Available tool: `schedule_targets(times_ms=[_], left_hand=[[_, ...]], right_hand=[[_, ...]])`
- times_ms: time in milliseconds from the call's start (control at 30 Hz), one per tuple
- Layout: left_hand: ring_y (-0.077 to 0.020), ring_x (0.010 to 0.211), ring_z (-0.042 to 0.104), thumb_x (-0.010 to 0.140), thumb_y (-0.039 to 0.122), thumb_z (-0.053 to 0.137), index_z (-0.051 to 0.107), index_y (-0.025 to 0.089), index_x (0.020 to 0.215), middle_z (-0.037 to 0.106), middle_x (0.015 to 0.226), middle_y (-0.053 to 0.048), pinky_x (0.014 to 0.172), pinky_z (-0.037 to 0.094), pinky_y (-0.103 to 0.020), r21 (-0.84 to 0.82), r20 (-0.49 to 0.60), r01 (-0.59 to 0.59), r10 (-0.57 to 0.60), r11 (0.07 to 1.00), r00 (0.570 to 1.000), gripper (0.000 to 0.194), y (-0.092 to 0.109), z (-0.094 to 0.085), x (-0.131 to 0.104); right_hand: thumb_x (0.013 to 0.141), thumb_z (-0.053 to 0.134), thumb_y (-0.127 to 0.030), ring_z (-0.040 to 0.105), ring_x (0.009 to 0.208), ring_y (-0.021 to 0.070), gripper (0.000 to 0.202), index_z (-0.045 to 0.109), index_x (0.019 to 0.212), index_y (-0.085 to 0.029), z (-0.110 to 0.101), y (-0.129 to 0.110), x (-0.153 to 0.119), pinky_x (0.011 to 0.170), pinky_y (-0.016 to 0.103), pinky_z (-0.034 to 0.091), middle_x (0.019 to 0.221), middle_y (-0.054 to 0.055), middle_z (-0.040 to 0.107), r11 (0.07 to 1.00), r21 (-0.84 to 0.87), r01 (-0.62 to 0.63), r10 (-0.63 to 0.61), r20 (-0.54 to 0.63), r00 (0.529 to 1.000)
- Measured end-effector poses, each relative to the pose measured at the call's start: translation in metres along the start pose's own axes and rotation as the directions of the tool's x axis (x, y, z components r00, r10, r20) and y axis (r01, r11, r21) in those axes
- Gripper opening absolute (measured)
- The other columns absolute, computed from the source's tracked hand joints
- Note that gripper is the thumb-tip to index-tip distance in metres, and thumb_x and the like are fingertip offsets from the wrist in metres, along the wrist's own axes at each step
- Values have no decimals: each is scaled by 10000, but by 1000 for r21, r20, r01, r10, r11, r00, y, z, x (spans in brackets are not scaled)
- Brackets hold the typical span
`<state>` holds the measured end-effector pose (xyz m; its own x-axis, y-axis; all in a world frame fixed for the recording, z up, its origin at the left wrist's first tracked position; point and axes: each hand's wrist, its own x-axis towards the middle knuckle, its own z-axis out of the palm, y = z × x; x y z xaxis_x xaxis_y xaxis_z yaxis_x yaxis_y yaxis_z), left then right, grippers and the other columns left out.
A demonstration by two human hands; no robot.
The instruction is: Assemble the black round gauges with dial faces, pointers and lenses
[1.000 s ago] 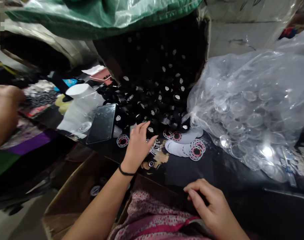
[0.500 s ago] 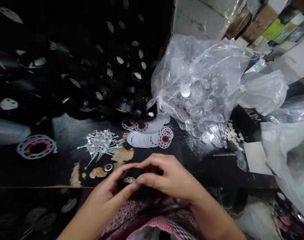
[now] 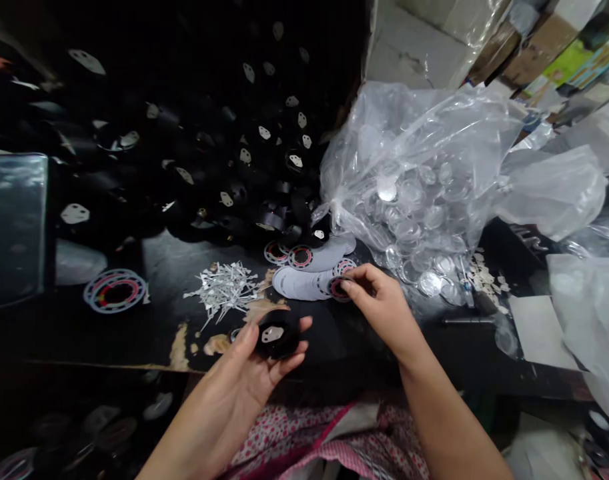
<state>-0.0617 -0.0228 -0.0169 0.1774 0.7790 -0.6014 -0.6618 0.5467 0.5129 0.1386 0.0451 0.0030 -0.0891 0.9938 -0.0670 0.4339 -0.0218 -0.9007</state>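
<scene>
My left hand (image 3: 247,377) is curled around a round black casing (image 3: 290,341), held near the table's front edge. Inside the casing a small pale plate with holes (image 3: 273,334) is visible. Over at the fanned row of grey-white discs (image 3: 301,285), my right hand (image 3: 387,310) pinches a printed ring-patterned disc (image 3: 335,287) at the row's right end. Behind that lies a second fanned row (image 3: 327,255). A heap of thin white pointers (image 3: 225,288) sits left of the discs. A small ring (image 3: 235,335) is partly hidden behind my left hand.
Many black casings (image 3: 279,217) are piled at the back. A clear bag of transparent round pieces (image 3: 409,213) stands behind my right hand. Larger printed discs (image 3: 115,291) lie left. A screwdriver-like rod (image 3: 467,321) and a white card (image 3: 539,330) are at right.
Both hands were together around the casing. My right hand has let go and moved right to the disc row; my left hand keeps the casing. The view has shifted somewhat left.
</scene>
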Motion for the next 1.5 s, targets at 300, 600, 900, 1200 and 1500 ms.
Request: schedule_targets(times_ms=[300, 600, 900, 1200, 1500], left_hand=[[-231, 1033, 731, 850, 589, 682, 778, 328, 1093, 790, 1143, -16, 719, 618, -260, 18, -5, -67, 67, 998, 998, 370, -1, 3, 0], [-226, 1108, 704, 803, 447, 792, 793, 331, 1062, 766, 1204, -6, 885, 609, -291, 57, 39, -113, 111, 992, 993, 285, -9, 12, -1], [-274, 1248, 637, 873, 442, 720, 751, 356, 1185, 711, 1329, -7, 970, 580, -365, 250, 125, -181, 154, 951, 980, 324, -15, -2, 3], [-299, 1156, 685, 764, 370, 802, 767, 270, 1111, 777, 1154, -57, 1041, 521, -421, 432, 108, -282, 261, 857, 959, 363, -5, -5, 3], [-287, 1093, 706, 830, 437, 735, 764, 298, 1104, 767, 1163, -41, 879, 612, -381, 384, 73, -220, 208, 897, 975, 309, 2, -16, -4]], right_hand=[[895, 616, -255, 684, 777, 147, 215, 647, 1106, -226, 19, -16, -27, 711, 281, 548, 908, 8, 695, 957, 273, -100, 82, 79, 994], [941, 610, -210, 665, 863, 160, 109, 679, 1018, -245, 31, -36, -43, 799, 302, 536, 942, 11, 713, 988, -45, 151, -154, -74, 985], [904, 647, -215, 593, 760, 137, 46, 605, 896, -230, 23, -36, -34, 715, 275, 480, 834, -19, 631, 992, -100, 71, -65, 64, 996], [841, 651, -262, 521, 677, 116, 113, 550, 878, -228, 39, -33, -33, 594, 242, 417, 776, -34, 544, 996, 43, -78, 71, 141, 987], [895, 586, -302, 516, 665, 122, 104, 527, 949, -236, 54, -33, -33, 602, 252, 433, 758, -38, 540, 984, 138, -109, 73, 241, 968]])
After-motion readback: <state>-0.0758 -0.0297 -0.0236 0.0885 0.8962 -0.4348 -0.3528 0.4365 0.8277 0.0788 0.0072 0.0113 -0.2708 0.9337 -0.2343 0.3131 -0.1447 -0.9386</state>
